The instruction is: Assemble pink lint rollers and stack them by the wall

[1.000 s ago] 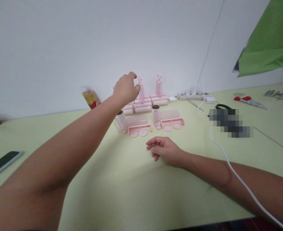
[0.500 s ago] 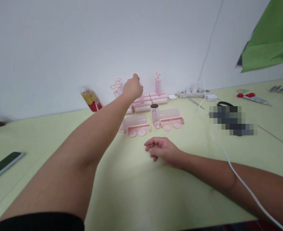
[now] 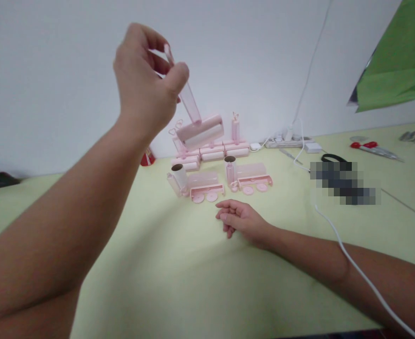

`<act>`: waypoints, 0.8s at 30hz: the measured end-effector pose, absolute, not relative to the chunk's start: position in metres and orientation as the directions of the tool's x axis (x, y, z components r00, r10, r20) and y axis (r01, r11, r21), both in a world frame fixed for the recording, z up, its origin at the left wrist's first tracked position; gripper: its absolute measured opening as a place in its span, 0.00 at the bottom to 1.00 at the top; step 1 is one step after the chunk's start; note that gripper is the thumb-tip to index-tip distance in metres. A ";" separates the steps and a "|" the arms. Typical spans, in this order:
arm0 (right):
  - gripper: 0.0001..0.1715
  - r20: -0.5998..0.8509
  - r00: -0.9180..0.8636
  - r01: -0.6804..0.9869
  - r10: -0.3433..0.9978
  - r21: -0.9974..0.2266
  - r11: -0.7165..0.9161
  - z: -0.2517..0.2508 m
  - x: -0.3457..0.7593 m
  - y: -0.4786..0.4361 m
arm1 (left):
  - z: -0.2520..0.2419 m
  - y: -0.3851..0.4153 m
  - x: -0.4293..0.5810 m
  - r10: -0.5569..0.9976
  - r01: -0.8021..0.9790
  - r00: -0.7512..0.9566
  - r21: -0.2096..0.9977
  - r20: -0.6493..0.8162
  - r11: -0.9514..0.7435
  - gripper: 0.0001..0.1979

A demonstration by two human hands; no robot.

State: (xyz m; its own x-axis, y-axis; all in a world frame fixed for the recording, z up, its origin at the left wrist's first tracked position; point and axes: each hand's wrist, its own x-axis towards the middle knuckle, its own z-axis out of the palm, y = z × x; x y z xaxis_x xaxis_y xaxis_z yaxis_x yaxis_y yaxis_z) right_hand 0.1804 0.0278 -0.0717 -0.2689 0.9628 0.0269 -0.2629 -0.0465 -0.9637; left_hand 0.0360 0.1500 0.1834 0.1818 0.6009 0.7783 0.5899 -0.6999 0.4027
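My left hand (image 3: 151,75) is raised in front of the wall, its fingers closed on the handle end of a pink lint roller (image 3: 201,131), whose roller head hangs tilted down to the right. My right hand (image 3: 241,219) rests on the table with loosely curled, parted fingers and nothing in it. Just beyond it lie pink roller parts: an open casing (image 3: 207,192), round discs (image 3: 248,190), clear covers and two upright rolls, one of them here (image 3: 179,176). Behind these, by the wall, stand several assembled pink rollers (image 3: 212,153).
A power strip (image 3: 288,142) with white cables lies by the wall. Red-handled scissors (image 3: 364,145) and a blurred dark object with a black strap (image 3: 336,158) are on the right. One white cable (image 3: 352,266) crosses over my right forearm. Green fabric (image 3: 398,61) hangs upper right.
My left hand has lifted a pink roller from the group by the wall and moved up, left and nearer. My right hand stays in about the same place.
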 end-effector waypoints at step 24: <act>0.44 0.289 -0.117 -0.268 0.950 -0.930 0.250 -0.059 0.187 0.009 | -0.023 0.023 -0.008 0.926 0.099 0.289 0.955 0.241 -0.279 0.12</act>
